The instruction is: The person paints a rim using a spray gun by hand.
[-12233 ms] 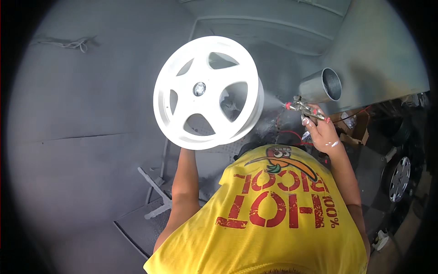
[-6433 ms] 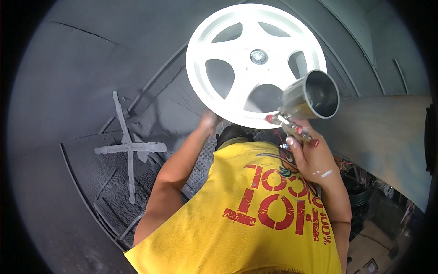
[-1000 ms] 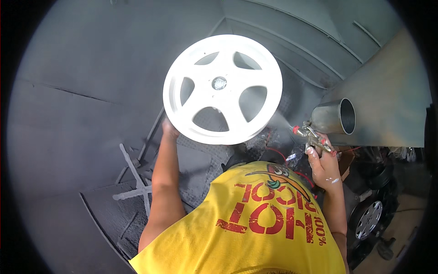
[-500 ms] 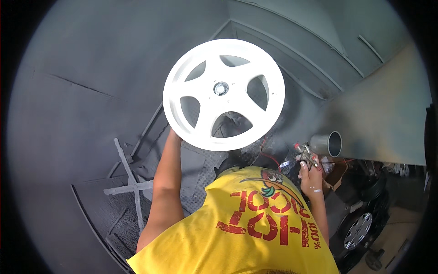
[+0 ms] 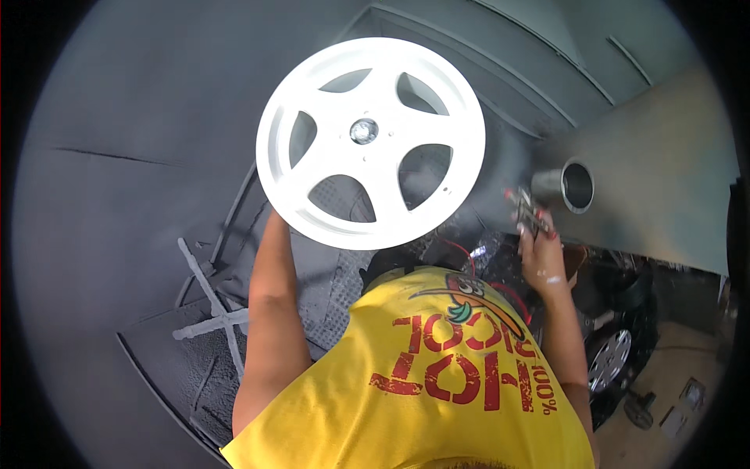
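Observation:
A white five-spoke wheel rim (image 5: 384, 176) faces me, with a shiny round piece (image 5: 363, 131) at its hub. My left forearm (image 5: 273, 266) reaches up to the rim's lower left edge. Behind the rim my left hand is hidden, so its fingers do not show. My right hand (image 5: 541, 262) is closed around a metal spray gun (image 5: 528, 213), which points left toward the rim, apart from it. A silver cup (image 5: 545, 186) sits on the gun, its round end toward me. Faint haze hangs between gun and rim.
Grey walls (image 5: 141, 94) surround the far and left sides. A pale cross-shaped stand (image 5: 212, 293) is at lower left. At lower right are a dark tyre with a silver wheel (image 5: 609, 361) and a small dark fan-like object (image 5: 639, 410). A red hose (image 5: 457, 246) runs below the rim.
The rim has shifted up and left and turned clockwise, its small edge hole now lower. My right hand and the spray gun have risen. Haze near the gun looks thicker.

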The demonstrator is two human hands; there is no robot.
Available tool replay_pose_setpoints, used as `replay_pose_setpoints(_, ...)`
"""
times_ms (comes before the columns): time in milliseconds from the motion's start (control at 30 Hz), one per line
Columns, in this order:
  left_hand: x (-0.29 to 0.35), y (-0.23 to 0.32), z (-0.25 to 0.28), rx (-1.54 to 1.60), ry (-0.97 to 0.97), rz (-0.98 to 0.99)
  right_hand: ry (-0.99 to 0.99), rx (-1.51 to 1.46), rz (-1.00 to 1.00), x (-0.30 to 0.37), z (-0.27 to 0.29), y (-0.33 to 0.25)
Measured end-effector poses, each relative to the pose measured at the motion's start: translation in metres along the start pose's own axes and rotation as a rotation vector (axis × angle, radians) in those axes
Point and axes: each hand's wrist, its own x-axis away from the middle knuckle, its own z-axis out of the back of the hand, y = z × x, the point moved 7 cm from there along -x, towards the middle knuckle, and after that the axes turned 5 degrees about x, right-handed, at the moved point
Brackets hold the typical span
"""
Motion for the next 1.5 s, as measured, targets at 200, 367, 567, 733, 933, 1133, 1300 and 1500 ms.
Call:
replay_pose_setpoints(200, 0.011, -0.012, 0.010, -0.015, 0.050, -0.070, 0.145, 0.164, 0.009, -0.046, 0.050, -0.032)
replay_pose_setpoints(367, 0.060, -0.035, 0.031, -0.045, 0.221, -0.290, 0.080, 0.152, 0.071, -0.046, 0.055, -0.047)
replay_pose_setpoints(567, 0.180, -0.178, 0.007, -0.171, -0.102, 0.094, -0.055, 0.118, 0.099, -0.021, 0.047, -0.051)
replay_pose_setpoints(733, 0.278, -0.226, -0.070, -0.958, -1.055, 0.430, -0.109, 0.057, 0.131, -0.014, 0.041, -0.058)
replay_pose_setpoints(933, 0.288, -0.232, -0.058, -0.999, -1.251, 0.554, -0.180, 0.011, 0.127, -0.015, 0.040, -0.046)
replay_pose_setpoints(1133, 0.258, -0.235, 0.008, -1.101, -0.960, 0.561, -0.236, -0.024, 0.155, -0.014, 0.038, -0.042)
replay_pose_setpoints(1300, 0.239, -0.245, 0.078, -1.241, -0.816, 0.754, -0.281, -0.028, 0.175, -0.007, 0.028, -0.039)
replay_pose_setpoints(1500, 0.193, -0.312, 0.226, -1.414, -0.822, 0.552, -0.356, -0.012, 0.126, 0.000, 0.022, -0.042)
